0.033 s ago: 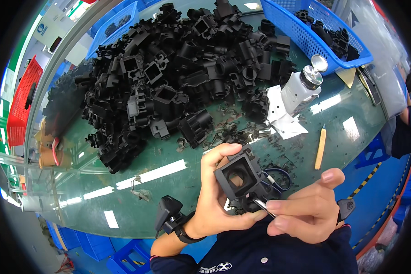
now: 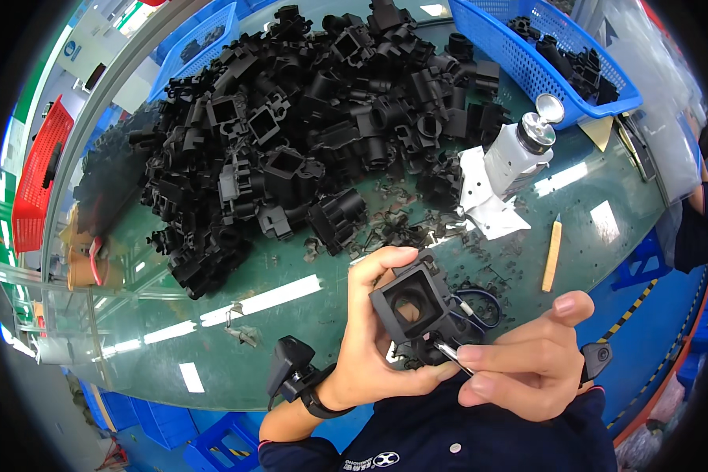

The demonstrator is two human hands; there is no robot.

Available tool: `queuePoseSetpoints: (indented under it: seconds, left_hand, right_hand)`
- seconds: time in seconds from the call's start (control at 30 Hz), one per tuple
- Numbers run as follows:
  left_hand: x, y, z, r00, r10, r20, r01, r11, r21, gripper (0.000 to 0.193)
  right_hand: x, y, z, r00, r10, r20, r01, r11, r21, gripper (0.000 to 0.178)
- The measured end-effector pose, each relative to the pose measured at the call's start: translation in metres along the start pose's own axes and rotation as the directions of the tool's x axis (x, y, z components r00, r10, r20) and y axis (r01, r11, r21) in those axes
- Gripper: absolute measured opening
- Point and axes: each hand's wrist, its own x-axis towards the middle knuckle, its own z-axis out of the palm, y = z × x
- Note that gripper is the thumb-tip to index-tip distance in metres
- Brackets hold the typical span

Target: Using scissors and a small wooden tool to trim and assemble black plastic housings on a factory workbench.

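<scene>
My left hand is wrapped round a black plastic housing, thumb below and index finger over its top. The housing's square opening faces up and shows a round hole inside. Between the thumb and fingers of my right hand is a slim shiny metal tool; its exact kind is unclear. The tool's far end meets the lower edge of the housing, and its tip is hidden there. Just beyond the housing, a dark blue cord loop lies on the green table among small black scraps.
A large heap of black plastic housings covers the far left and middle. Far right stands a blue basket holding more black parts. A pump-top bottle stands by white paper. A yellow-handled pointed tool lies to the right.
</scene>
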Motion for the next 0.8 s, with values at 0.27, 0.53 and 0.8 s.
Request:
queuePoseSetpoints:
  seconds: [0.27,0.53,0.8]
  left_hand:
    - [-0.003,0.003,-0.004,0.982,-0.159,0.105,0.171,0.978,-0.121,0.092]
    - [-0.001,0.004,-0.005,0.955,-0.206,0.214,0.249,0.947,-0.202,0.093]
    - [0.000,0.007,-0.006,0.926,-0.296,0.237,0.353,0.900,-0.256,0.094]
  right_hand:
    - [0.011,0.002,-0.004,0.995,-0.037,0.091,0.038,0.999,-0.010,0.015]
    - [0.001,-0.001,-0.002,0.998,-0.048,0.047,0.049,0.999,-0.021,0.015]
    - [0.008,0.012,-0.010,0.997,0.077,0.023,-0.080,0.954,0.290,0.016]
